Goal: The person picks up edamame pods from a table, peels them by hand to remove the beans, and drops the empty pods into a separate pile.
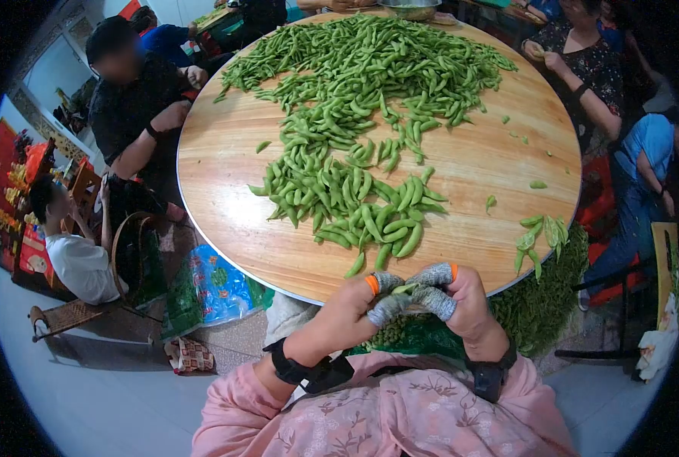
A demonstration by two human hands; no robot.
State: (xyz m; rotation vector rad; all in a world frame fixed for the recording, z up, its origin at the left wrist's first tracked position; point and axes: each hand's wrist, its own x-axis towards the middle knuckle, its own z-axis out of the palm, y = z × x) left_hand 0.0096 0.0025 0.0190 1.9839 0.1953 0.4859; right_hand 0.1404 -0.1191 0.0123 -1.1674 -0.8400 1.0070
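Note:
Near the front edge of the round wooden table (233,206), my left hand (351,308) and my right hand (465,301) meet over my lap. Grey covers with orange bands wrap some of the fingertips. Between them is a green pod (404,289), pinched by the fingers of both hands and partly hidden. Just beyond the hands, loose green pods (370,221) lie on the tabletop and run back to a large heap (370,61) at the far side.
Several pods or empty shells (541,232) lie at the table's right edge, above a green pile (549,305) below it. A blue plastic bag (221,282) is at the lower left. People sit around the table. A metal bowl (410,11) stands at the far edge.

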